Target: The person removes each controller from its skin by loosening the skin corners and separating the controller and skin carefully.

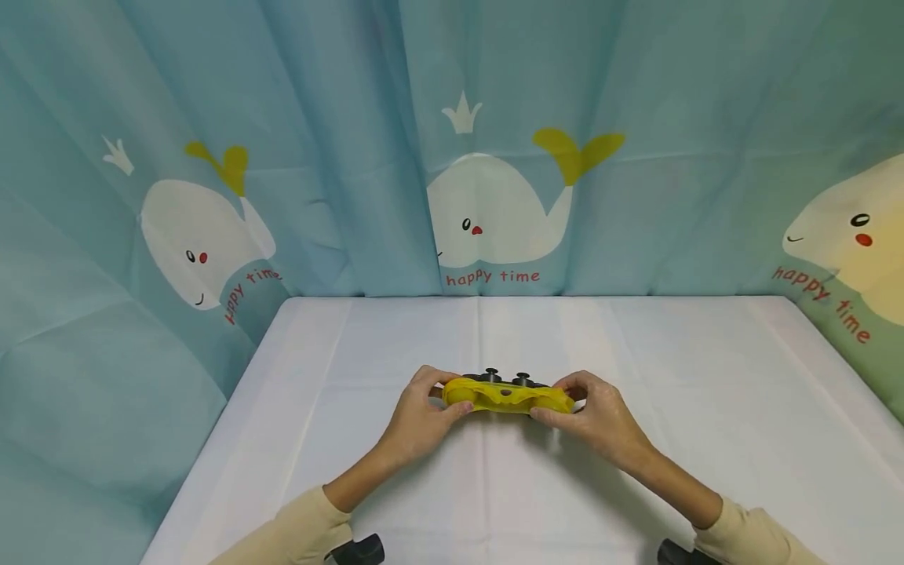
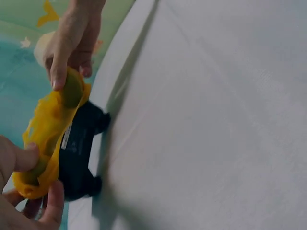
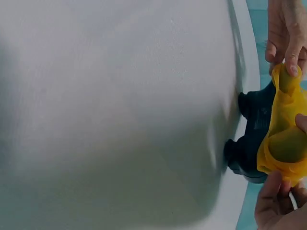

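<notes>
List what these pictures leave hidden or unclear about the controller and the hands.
- Controller: head view, the yellow cover hides most of its body.
- Left hand: left wrist view, cut off by the frame's edge.
- Right hand: right wrist view, cut off by the edge.
- Label on the controller: left wrist view, too small to read.

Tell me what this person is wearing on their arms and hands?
Both hands, the left hand and the right hand, are bare: no gloves, and no rings that I can make out. The forearms are bare too, with cream long sleeves pushed back toward the elbows. A small black device sits under each sleeve at the bottom edge of the head view.
</notes>
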### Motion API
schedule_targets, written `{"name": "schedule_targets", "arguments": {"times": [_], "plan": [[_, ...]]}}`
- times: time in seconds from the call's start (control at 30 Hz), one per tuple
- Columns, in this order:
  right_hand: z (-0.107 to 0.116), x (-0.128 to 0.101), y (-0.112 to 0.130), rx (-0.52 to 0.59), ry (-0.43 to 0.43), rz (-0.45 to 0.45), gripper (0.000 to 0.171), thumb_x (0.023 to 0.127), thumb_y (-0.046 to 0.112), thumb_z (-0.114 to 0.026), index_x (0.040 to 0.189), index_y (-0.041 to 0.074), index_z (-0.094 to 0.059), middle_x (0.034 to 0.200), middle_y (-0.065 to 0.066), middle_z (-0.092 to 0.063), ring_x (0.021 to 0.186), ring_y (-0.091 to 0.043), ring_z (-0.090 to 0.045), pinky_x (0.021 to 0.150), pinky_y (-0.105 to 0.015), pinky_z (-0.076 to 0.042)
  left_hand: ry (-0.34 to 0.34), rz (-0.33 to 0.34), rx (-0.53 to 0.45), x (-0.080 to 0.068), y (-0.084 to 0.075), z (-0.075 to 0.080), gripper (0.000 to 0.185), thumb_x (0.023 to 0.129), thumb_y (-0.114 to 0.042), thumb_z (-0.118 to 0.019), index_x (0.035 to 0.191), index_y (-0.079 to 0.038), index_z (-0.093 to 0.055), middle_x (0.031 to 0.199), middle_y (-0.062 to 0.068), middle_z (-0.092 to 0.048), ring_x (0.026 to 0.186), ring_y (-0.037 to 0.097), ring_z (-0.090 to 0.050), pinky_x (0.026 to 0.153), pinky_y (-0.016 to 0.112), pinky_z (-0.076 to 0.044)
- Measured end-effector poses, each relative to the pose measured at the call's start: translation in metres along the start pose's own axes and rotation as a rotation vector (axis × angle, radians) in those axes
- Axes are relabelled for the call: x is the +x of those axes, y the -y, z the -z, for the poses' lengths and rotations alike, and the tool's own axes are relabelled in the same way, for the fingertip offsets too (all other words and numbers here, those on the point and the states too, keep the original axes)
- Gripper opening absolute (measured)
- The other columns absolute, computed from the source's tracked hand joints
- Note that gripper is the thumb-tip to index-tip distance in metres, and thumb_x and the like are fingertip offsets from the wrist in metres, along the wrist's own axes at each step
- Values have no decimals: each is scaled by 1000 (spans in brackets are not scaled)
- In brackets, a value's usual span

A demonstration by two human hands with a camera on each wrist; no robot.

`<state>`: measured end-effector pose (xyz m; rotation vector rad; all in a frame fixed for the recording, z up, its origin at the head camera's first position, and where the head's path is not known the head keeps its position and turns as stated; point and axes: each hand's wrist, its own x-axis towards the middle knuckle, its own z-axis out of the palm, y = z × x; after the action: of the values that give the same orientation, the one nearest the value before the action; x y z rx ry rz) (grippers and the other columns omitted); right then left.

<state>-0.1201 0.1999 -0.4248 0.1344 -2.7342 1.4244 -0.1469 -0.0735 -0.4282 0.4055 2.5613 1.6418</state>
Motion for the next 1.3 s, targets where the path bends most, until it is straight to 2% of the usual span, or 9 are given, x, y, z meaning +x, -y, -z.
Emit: {"name": "schedule_targets", "arguments": {"times": [0.17,0.4,0.67,0.77,0.83,0.97,1.1,1.23,1.3], "plan": [[-3,0,-1,-8,19,59,40,77,28,-91,94,6,-61,81,0,-60,72,-18,-58,55,-27,-49,-33,24,-45,1,1,0,35,82,-4,-85,110,-2,-65,112,7,-60,96,24,-61,71,27,-53],[-11,-1,-5,17,49,168,35,80,14,-86,91,7,-53,70,0,-50,58,-10,-47,47,-24,-40,-18,68,-87,-1,0,2,35,81,-3,-86,107,-1,-64,108,9,-61,89,22,-61,70,27,-50],[-15,-4,-7,15,9,157,35,79,12,-87,92,7,-55,72,1,-53,59,-11,-48,49,-24,-42,-46,3,-59,-8,0,-2,34,77,-1,-87,96,-3,-60,97,5,-61,84,21,-56,68,28,-49],[-20,-3,-5,4,-9,160,34,79,11,-86,93,5,-56,73,2,-55,60,-12,-48,50,-25,-43,-81,-27,-53,-8,-3,-9,30,76,3,-85,88,-3,-58,88,4,-60,78,18,-55,65,26,-48],[-22,0,-4,0,-28,167,33,79,10,-85,95,4,-57,75,1,-56,63,-12,-50,53,-25,-44,-57,-51,-24,-9,-7,-16,30,77,3,-83,86,-5,-56,82,3,-58,74,15,-54,63,25,-47],[-19,3,-6,13,-44,163,34,77,4,-86,96,3,-57,79,0,-58,68,-14,-52,59,-24,-47,44,-141,176,-15,-16,-23,40,78,-18,-89,97,-9,-56,85,-2,-54,75,11,-50,65,25,-44],[-12,1,-11,74,16,171,36,76,1,-86,96,2,-57,82,-2,-58,72,-15,-54,62,-24,-49,45,-360,515,-10,-18,-9,70,67,-40,-96,118,-13,-57,110,2,-51,99,18,-48,84,36,-41],[-10,0,-16,142,73,185,37,74,-2,-86,97,1,-57,85,-5,-57,74,-15,-55,64,-24,-50,123,-529,770,12,-11,2,87,69,-34,-95,143,-15,-51,147,10,-40,135,32,-38,103,52,-35],[-10,0,-19,140,85,205,40,72,-5,-87,97,1,-56,86,-5,-56,75,-15,-55,64,-23,-50,226,-539,797,24,-5,-1,86,76,-26,-89,151,-17,-46,156,9,-37,143,32,-34,108,53,-35]]}}
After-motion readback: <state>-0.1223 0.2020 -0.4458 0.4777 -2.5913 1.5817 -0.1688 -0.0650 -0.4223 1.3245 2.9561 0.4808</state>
